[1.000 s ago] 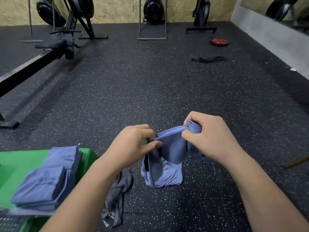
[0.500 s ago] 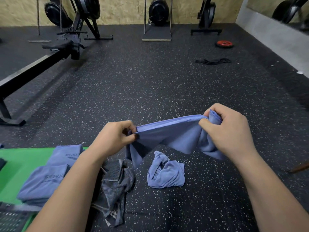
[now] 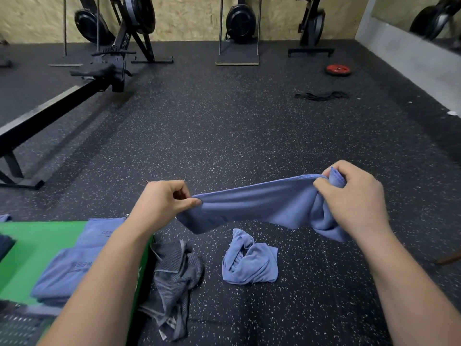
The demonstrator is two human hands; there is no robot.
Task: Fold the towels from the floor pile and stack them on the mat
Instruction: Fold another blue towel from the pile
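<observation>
The blue towel [image 3: 262, 203], pinched by left hand [image 3: 162, 203] and right hand [image 3: 354, 196], has been drawn wide beside the mat [image 3: 37, 240], ready for folding.

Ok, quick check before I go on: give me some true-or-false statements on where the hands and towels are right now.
1. The left hand and right hand grip the stretched blue towel by its ends. True.
2. The green mat holds no towels. False: folded blue towels lie on it.
3. A crumpled blue towel lies on the floor below the held one. True.
4. The grey striped towel is folded on the mat. False: it lies crumpled on the floor beside the mat.
</observation>
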